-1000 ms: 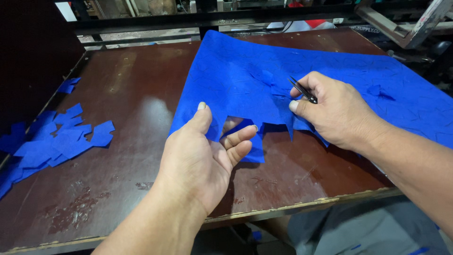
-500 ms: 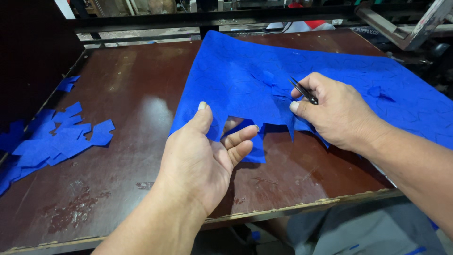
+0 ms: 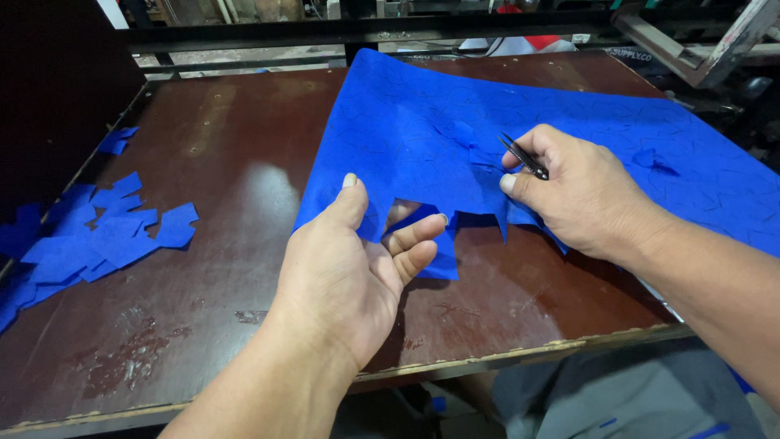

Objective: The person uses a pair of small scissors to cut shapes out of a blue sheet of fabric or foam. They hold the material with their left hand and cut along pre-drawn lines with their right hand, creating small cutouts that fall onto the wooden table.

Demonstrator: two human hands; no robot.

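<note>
Blue felt sheet (image 3: 422,138), jagged near edge

left hand (image 3: 349,268) gripping blue fabric (image 3: 455,146), right hand (image 3: 581,195) holding snips (image 3: 524,156)

Left hand (image 3: 345,268) thumb-up, fingers curled; right hand (image 3: 573,191) in a tight pinch.

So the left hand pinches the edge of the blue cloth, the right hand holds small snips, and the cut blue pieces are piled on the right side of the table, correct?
Not quite: in the head view the cut pieces lie on the table's left side. The rest is correct.
</note>
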